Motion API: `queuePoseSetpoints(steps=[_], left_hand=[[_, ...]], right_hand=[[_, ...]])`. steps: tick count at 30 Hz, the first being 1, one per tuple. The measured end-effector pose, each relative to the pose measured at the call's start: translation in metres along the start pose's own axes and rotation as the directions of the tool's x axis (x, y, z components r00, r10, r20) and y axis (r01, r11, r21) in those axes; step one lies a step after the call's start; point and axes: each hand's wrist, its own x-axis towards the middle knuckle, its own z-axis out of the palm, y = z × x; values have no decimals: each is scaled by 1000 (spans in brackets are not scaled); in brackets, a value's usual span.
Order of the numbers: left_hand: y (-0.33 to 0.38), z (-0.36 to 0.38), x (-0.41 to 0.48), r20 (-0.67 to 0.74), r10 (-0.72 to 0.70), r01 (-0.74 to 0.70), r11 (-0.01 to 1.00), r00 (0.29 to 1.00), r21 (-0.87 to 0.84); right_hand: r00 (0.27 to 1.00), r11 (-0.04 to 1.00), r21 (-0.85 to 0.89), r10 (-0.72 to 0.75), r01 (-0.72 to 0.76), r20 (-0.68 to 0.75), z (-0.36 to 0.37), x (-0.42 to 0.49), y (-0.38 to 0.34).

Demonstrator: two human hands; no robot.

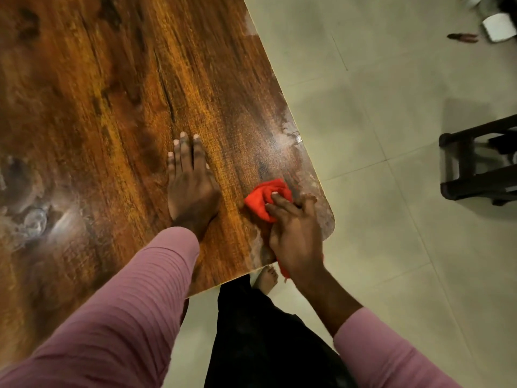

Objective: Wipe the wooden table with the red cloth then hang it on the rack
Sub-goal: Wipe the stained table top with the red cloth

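Observation:
The wooden table [117,88] fills the left and centre of the head view, its rounded near right corner by my body. A bunched red cloth [261,198] lies on that corner. My right hand [295,236] presses on the cloth and grips it, with a bit of red showing below the wrist. My left hand [190,189] rests flat on the tabletop just left of the cloth, fingers spread and holding nothing. Pale smears mark the wood near the right edge. No rack is in view.
A dark wooden stool or frame [472,163] stands on the pale tiled floor [391,135] to the right. A white object [499,26] and a small dark item [463,37] lie on the floor at the top right. My bare foot [267,278] shows under the table's corner.

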Motion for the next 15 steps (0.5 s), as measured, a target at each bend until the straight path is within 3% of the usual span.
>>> queuePoseSetpoints(steps=[7, 9, 12, 15], left_hand=[[-4, 0, -1, -4, 23, -23, 1000, 1000, 0], [-4, 0, -1, -5, 23, -23, 1000, 1000, 3], [-3, 1, -1, -5, 20, -20, 1000, 1000, 1], [-4, 1, -1, 9, 16, -16, 1000, 1000, -6]], right_hand=[[918, 940, 53, -340, 336, 206, 18, -69, -8], [950, 959, 21, -282, 281, 132, 8, -63, 16], [994, 995, -55, -90, 87, -62, -16, -46, 45], [986, 997, 41, 71, -66, -151, -10, -48, 40]])
